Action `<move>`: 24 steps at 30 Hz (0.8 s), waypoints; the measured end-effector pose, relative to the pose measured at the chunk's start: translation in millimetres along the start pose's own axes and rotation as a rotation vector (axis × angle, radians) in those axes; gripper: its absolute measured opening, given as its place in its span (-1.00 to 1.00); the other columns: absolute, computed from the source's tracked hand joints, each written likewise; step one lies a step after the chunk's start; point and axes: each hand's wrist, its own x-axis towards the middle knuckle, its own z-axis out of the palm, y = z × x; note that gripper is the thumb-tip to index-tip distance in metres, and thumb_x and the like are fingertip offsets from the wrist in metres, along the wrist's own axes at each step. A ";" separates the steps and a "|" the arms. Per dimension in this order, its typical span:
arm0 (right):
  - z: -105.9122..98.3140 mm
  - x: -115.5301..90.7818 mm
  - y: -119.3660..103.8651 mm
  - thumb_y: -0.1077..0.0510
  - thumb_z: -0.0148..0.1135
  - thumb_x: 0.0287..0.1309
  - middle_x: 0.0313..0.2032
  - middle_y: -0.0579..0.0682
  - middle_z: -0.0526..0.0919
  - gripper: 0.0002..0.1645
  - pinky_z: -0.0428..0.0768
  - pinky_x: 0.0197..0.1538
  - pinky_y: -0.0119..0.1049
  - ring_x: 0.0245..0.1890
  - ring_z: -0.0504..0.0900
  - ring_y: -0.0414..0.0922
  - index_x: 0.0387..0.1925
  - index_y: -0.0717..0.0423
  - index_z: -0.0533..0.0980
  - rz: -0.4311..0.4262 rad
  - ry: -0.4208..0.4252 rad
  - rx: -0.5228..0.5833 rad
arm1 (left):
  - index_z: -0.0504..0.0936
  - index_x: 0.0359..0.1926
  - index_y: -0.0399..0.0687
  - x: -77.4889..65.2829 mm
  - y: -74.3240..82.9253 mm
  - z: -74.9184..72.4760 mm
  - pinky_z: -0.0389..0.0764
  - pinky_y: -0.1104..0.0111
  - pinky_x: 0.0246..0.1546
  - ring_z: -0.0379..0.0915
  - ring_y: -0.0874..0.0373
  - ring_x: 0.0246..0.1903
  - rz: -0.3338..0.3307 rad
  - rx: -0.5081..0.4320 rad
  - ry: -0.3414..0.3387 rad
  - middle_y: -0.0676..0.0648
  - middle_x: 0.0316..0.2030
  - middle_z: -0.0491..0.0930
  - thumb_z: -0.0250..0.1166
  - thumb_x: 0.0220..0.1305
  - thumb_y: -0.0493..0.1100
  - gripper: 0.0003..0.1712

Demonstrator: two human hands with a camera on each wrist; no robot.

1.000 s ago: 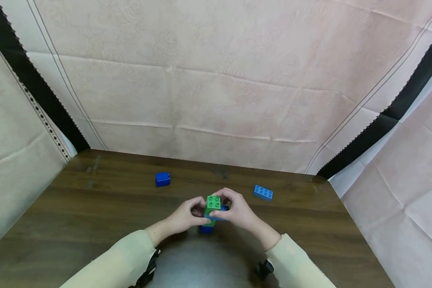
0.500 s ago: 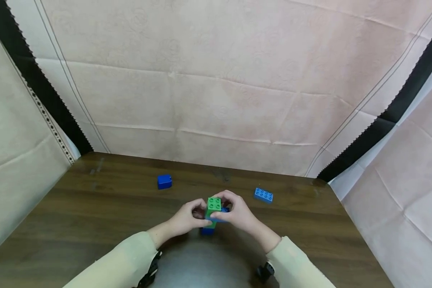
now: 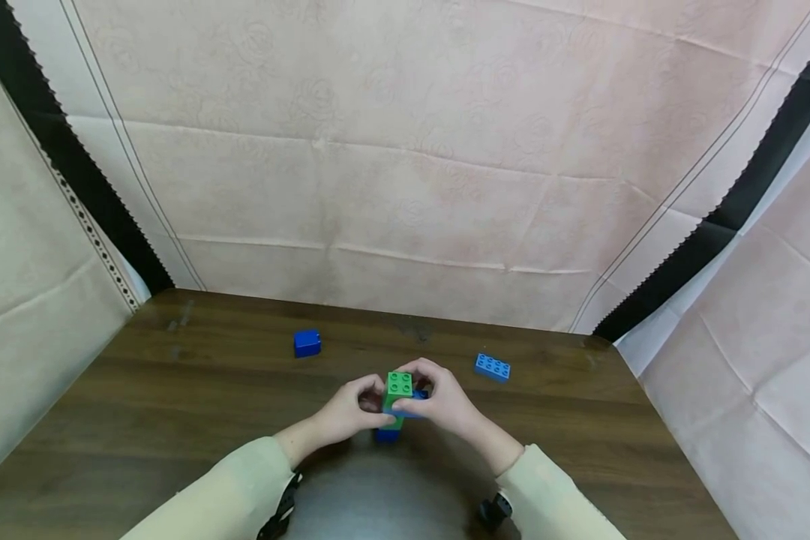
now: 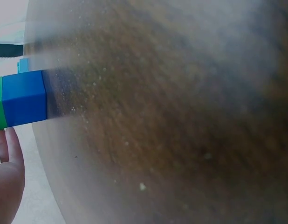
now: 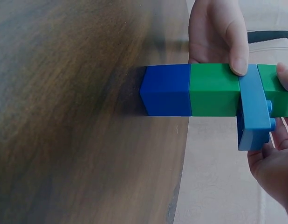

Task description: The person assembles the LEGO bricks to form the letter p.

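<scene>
Both hands hold a standing stack of toy bricks. From the bottom, it has a dark blue brick (image 5: 166, 91), a green brick (image 5: 214, 91), a flat light blue brick (image 5: 254, 116) jutting to the right, and another green brick (image 3: 399, 384). My left hand (image 3: 347, 409) pinches the stack from the left, its thumb pressing the lower green brick by the light blue one. From the right, my right hand (image 3: 448, 401) grips the upper part, thumb on the top green brick in the right wrist view. Some fingers are hidden behind the bricks.
A dark blue brick (image 3: 307, 343) lies on the wooden table (image 3: 196, 390) beyond the left hand. A light blue studded brick (image 3: 492, 367) lies beyond the right hand. Pale cloth (image 3: 378, 187) hangs behind the table's far edge.
</scene>
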 end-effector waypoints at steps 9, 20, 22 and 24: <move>2.3 0.4 10.7 0.25 0.37 0.00 -0.20 0.12 0.57 -0.59 0.52 -0.19 -0.34 -0.26 0.46 -0.02 -0.06 0.19 0.51 -0.010 0.013 0.012 | 0.45 -0.20 -0.14 0.1 -1.2 0.9 0.56 0.36 -0.10 0.47 0.14 -0.20 0.003 -0.011 -0.010 -0.09 -0.19 0.54 0.36 0.12 -0.16 -0.70; 4.8 8.2 38.0 0.06 0.41 -0.03 -0.20 -0.06 0.58 -0.56 0.54 -0.18 -0.36 -0.26 0.48 -0.17 -0.06 -0.03 0.52 -0.051 0.019 0.008 | 0.47 -0.20 -0.15 0.5 -0.3 -1.0 0.57 0.37 -0.10 0.47 0.13 -0.20 0.021 -0.012 -0.009 -0.09 -0.21 0.54 0.37 0.11 -0.17 -0.71; 4.8 9.0 38.2 0.05 0.41 -0.04 -0.20 -0.07 0.58 -0.56 0.54 -0.17 -0.37 -0.26 0.48 -0.17 -0.06 -0.04 0.53 -0.057 0.018 0.009 | 0.47 -0.20 -0.15 0.5 0.2 -1.6 0.57 0.35 -0.09 0.46 0.13 -0.20 0.020 -0.011 -0.011 -0.09 -0.21 0.54 0.36 0.11 -0.17 -0.71; 4.6 9.7 39.0 0.05 0.42 -0.04 -0.20 -0.08 0.58 -0.56 0.54 -0.17 -0.37 -0.26 0.48 -0.17 -0.07 -0.04 0.53 -0.054 0.014 0.006 | 0.47 -0.19 -0.14 0.4 0.4 -2.0 0.57 0.34 -0.08 0.46 0.13 -0.20 0.018 -0.010 -0.013 -0.09 -0.20 0.53 0.36 0.12 -0.17 -0.71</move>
